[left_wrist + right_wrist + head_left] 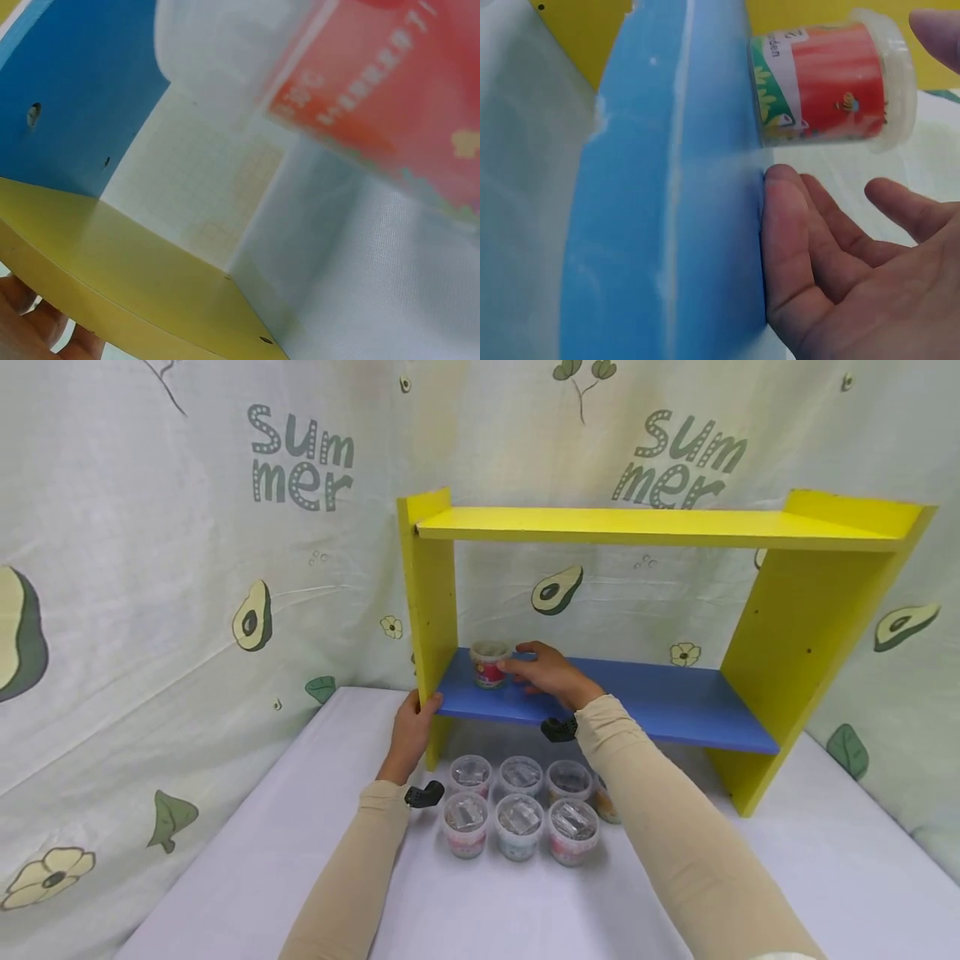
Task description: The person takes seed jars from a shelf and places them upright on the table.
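A small lidded tub with a red label [488, 665] stands upright at the left end of the blue shelf board [637, 693]. Close to its right side is my right hand [551, 672]. In the right wrist view a gap shows between the tub [829, 82] and the fingers [787, 232], which are loosely bent and hold nothing. My left hand [408, 731] grips the front edge of the yellow side panel [433, 610], thumb on the inner side. The left wrist view shows its fingers [49, 326] on the panel's outer side.
Under the shelf's front stand several clear-lidded tubs [519, 817] in two rows on the white table [300, 827]; the right forearm partly hides one. A yellow top board [637, 522] spans above the blue one. Patterned cloth [150, 527] hangs behind.
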Demonstrator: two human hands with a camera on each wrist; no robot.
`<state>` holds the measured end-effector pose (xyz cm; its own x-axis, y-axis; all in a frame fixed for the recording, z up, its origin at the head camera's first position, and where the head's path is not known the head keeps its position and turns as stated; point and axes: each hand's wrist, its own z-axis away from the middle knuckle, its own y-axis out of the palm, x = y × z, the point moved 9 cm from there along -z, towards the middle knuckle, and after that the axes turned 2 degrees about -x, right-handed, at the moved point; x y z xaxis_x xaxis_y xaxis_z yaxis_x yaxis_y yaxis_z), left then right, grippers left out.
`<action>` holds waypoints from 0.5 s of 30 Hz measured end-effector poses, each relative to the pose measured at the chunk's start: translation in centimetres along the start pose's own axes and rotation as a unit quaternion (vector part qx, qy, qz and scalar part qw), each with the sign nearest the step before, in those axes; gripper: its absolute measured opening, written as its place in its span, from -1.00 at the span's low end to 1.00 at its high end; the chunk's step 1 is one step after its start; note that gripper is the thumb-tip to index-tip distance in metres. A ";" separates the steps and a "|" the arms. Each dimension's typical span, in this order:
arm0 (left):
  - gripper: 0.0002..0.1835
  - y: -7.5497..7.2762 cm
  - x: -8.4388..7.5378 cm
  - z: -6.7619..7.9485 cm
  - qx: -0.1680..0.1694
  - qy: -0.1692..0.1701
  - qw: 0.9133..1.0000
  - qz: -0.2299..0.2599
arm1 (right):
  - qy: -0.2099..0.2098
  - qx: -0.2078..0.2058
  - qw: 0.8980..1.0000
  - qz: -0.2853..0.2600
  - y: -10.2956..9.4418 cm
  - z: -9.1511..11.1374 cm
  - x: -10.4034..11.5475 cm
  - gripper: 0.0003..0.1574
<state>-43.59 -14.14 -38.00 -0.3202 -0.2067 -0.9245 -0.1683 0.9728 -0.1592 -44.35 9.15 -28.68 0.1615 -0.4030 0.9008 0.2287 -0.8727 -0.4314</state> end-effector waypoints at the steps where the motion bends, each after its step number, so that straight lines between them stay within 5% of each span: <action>1: -0.36 0.0 0.0 -0.1 0.000 0.001 1.000 0.000 | 0.001 -0.001 1.000 0.006 0.1 -0.1 0.1 0.05; 15: -0.35 0.0 0.2 -0.2 -0.003 0.000 1.000 0.000 | -0.015 -0.009 0.999 0.050 1.1 -1.0 0.6 0.17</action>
<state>-43.82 -14.17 -38.11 -0.3193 -0.2062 -0.9249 -0.1745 0.9721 -0.1565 -44.97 7.71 -28.59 0.2115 -0.4804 0.8512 0.1919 -0.8335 -0.5181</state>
